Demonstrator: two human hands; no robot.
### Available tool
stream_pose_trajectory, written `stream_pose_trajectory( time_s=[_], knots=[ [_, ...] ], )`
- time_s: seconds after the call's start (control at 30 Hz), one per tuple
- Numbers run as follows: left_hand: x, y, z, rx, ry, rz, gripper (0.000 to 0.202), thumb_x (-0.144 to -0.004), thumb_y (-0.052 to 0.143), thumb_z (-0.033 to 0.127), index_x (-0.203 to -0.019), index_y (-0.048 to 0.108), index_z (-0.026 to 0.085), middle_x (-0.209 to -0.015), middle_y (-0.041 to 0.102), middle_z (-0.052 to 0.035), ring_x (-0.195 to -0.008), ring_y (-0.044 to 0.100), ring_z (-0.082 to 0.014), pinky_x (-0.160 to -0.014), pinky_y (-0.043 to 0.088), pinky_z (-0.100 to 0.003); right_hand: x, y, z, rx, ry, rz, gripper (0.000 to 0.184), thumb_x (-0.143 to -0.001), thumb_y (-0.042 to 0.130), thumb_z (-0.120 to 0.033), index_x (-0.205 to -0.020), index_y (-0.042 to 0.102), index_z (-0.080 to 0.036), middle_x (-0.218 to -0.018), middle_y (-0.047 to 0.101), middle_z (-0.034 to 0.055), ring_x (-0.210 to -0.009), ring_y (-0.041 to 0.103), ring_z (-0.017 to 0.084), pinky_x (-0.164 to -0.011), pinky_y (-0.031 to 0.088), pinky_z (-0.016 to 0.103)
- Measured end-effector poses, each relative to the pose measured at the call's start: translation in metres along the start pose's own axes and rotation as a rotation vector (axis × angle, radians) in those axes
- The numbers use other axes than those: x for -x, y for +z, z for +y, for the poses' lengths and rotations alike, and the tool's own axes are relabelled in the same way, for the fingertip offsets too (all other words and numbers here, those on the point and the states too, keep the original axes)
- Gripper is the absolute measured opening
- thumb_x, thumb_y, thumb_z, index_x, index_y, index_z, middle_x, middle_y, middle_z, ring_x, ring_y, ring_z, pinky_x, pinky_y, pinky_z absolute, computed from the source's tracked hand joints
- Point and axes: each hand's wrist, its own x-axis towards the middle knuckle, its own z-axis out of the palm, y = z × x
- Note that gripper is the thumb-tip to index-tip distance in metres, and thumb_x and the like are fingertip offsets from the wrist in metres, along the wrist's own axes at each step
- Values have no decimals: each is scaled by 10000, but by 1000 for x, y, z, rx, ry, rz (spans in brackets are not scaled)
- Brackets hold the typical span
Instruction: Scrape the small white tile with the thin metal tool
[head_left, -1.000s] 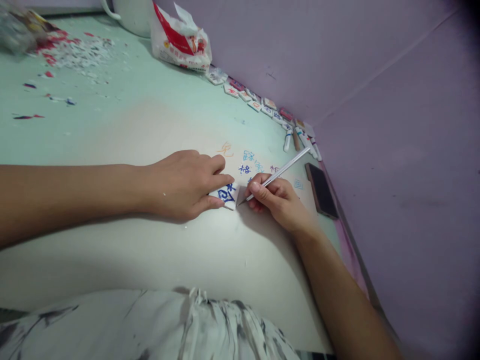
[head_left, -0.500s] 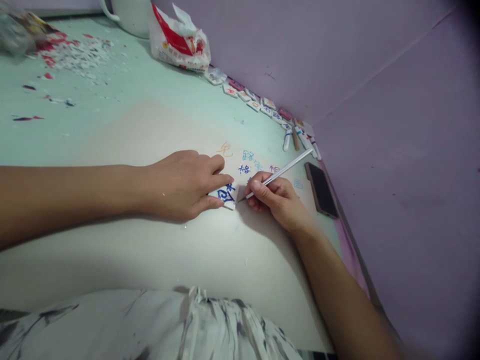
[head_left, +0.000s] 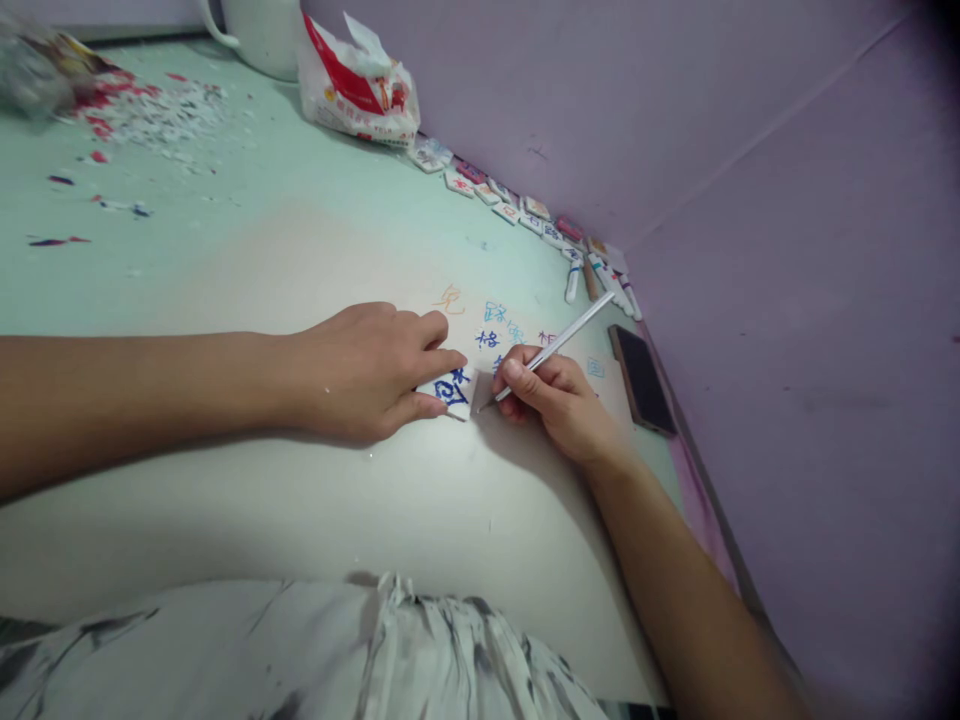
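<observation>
My left hand (head_left: 371, 368) lies on the table and pins a small white tile with a blue painted character (head_left: 452, 388) between its thumb and fingers. My right hand (head_left: 555, 398) is closed round a thin silver tool (head_left: 551, 350), held like a pen. The tool's tip rests at the tile's right edge. Blue and orange characters (head_left: 491, 325) are marked on the table just beyond both hands.
A dark phone (head_left: 641, 378) lies right of my right hand near the purple wall. A row of small painted tiles (head_left: 525, 210) and paint tubes line the wall. A red and white bag (head_left: 360, 85), a white mug (head_left: 259, 30) and scattered paint chips (head_left: 142, 105) sit at the far end.
The view shifted very slightly; both hands, the tile and the tool stay in the same place.
</observation>
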Motion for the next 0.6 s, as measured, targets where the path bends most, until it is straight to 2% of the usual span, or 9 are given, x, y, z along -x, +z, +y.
stream_pose_trajectory(
  time_s=[0.23,0.37,0.5,0.6],
  knots=[
    [0,-2,0,-2,-3,-20,457,-976,412,486,-1322,594,248,-1129,614,-109,-792,610,-225,-718,410,-350,-1,3,-4,40,3,18,498,-829,680,-637,-664,652,-168,-655,566,-13,-520,488,77,-506,394,232],
    [1,-6,2,-5,15,-9,463,-989,384,461,-1336,584,229,-1141,612,-119,-794,613,-228,-719,418,-362,0,2,-5,57,15,9,532,-812,670,-674,-631,613,-178,-598,548,-17,-511,479,89,-509,391,241],
    [1,-5,2,-10,15,-8,465,-982,390,462,-1326,594,223,-1127,617,-125,-782,615,-232,-706,417,-363,2,0,-2,8,62,3,512,-806,673,-678,-679,617,-184,-549,536,-26,-493,478,98,-504,387,241],
    [0,-3,1,-21,14,-1,465,-977,399,477,-1312,604,228,-1117,623,-124,-762,611,-228,-691,412,-361,1,0,-1,-4,52,24,501,-809,671,-672,-702,629,-184,-583,559,-19,-493,471,97,-493,388,241]
  ],
)
